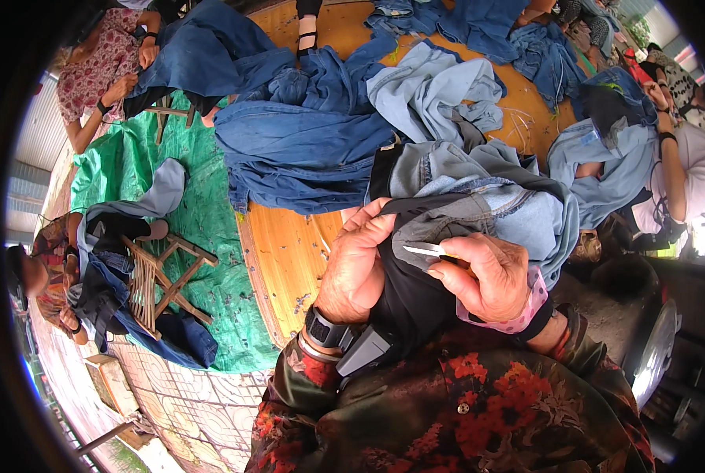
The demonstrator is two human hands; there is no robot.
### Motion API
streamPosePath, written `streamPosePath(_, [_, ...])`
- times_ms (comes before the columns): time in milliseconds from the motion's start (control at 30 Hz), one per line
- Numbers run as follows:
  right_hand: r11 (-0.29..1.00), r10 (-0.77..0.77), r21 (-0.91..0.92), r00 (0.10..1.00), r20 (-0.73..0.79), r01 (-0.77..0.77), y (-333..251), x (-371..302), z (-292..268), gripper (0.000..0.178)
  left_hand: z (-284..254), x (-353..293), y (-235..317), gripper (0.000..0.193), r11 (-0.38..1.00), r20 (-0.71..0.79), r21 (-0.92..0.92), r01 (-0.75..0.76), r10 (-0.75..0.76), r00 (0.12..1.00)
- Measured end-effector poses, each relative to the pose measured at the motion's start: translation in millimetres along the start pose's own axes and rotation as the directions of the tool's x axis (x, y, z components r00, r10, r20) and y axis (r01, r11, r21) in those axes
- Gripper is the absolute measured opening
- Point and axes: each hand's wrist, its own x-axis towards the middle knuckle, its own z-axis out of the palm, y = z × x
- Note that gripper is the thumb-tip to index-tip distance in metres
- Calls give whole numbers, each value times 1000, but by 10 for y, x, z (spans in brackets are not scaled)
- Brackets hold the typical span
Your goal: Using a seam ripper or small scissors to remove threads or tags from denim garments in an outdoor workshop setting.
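A light-blue denim garment (530, 217) with a grey inner side and a black band lies bunched in front of me, partly on my lap. My left hand (356, 256) is closed, pinching the edge of the black band between thumb and fingers and pulling it taut to the left. Wrapped in my right hand (486, 276) is a small pair of thread snips (425, 250), silver-bladed with a dark handle. Its blades point left, over the grey cloth just below the band. Most of the handle is hidden by my fingers.
Dark-blue denim garments (305, 154) and pale ones (435, 87) are heaped on an orange-brown board (281, 260). A green sheet (234, 315) carries a folding wooden stool (167, 276) at left. Co-workers sit left and right, handling denim. A round metal object (656, 351) stands at right.
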Motion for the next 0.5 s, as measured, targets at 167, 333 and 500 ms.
streamPosePath(167, [1000,-8,14,1000,-9,8,-8,11,4,31,-13,5,-3,21,1000,-6,-1,-6,6,1000])
streamPosePath(333, [996,12,84,1000,-17,-10,17,-20,-7,27,13,-17,8,20,1000,-22,-2,-6,6,1000])
streamPosePath(500, [974,197,123,980,-28,-192,-12,1,-62,26,32,-37,15,19,1000,-29,10,-7,7,1000])
